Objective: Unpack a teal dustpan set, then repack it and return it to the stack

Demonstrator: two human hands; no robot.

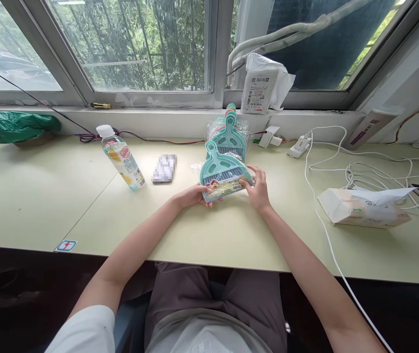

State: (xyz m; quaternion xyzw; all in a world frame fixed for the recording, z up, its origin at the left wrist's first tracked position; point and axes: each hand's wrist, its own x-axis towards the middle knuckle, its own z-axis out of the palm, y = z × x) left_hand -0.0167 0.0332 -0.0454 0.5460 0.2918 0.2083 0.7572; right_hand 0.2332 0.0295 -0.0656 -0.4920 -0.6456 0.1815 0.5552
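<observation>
Between my hands is a teal mini dustpan and brush set (pixel 221 169), in clear plastic with a printed label along its lower edge. My left hand (pixel 195 195) grips its lower left corner, the thumb in front and the fingers partly hidden beneath. At the right side, my right hand (pixel 256 189) pinches the wrapped edge between thumb and fingers. The set is tilted, its handle pointing up and away from me. Just behind it stands a stack of similar wrapped dustpan sets (pixel 230 130), teal at the front with a red one showing behind, by the window ledge.
Left of my hands are a drink bottle (pixel 123 159) and a blurred-out flat object (pixel 164 168). A tissue pack (pixel 364 208) and a looping white cable (pixel 316 196) lie to the right. A green plastic bag (pixel 16 126) sits far left; a white package (pixel 263 88) stands on the sill.
</observation>
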